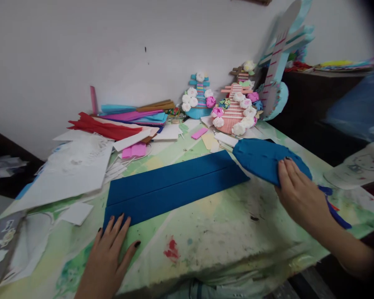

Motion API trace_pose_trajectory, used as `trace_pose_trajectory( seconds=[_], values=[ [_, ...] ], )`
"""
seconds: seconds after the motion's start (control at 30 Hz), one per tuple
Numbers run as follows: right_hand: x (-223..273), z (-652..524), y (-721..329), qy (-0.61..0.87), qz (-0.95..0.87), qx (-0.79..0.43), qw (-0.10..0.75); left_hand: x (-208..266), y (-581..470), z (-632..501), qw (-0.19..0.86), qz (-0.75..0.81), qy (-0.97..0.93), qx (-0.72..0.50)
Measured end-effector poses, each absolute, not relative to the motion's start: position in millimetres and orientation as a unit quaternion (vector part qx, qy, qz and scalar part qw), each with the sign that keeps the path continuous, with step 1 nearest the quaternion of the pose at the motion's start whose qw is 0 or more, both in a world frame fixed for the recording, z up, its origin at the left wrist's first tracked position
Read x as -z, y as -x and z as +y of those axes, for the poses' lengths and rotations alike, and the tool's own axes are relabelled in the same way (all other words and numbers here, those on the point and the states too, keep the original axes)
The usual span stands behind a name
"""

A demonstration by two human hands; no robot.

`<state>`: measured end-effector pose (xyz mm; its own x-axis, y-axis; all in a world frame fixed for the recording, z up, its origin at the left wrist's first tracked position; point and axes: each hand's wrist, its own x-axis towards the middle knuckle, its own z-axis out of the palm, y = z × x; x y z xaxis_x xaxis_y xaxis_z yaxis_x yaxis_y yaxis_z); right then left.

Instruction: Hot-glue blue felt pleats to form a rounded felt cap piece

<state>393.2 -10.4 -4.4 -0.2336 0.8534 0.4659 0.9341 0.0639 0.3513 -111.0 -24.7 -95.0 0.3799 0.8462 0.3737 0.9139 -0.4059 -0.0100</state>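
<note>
A long strip of folded blue crepe paper [171, 187] lies slantwise across the table, a crease running along it. My left hand [110, 253] is open, fingers spread, with its fingertips on the strip's near left corner. To the right is a flat oval piece covered in blue crepe paper [258, 160], with a white neck-like strip [226, 139] at its far left end. My right hand [299, 195] holds this piece near its right end, fingers laid over the top. The thumb is mostly hidden, seemingly under the edge.
Flower-trimmed paper instruments, one blue [200, 101] and one pink [233, 112], stand by the wall near a tall light-blue one [277, 66]. Folded coloured papers [112, 128] and a white board [77, 174] lie at left. A white cup [358, 166] is at right.
</note>
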Motion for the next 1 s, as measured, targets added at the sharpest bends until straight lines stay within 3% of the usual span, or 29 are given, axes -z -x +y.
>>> trace_pose_trajectory(
  seconds=[0.37,0.77,1.0],
  values=[
    [59,-107,-305,0.682,-0.677,0.277,0.007,106,119,-24,0.095,-0.540,0.826,0.134],
    [50,-100,-306,0.551,-0.800,0.215,0.105,107,119,-23,0.103,-0.528,0.831,0.142],
    [36,-121,-296,0.565,-0.783,0.225,0.126,110,121,-22,0.095,-0.531,0.829,0.146]
  ],
)
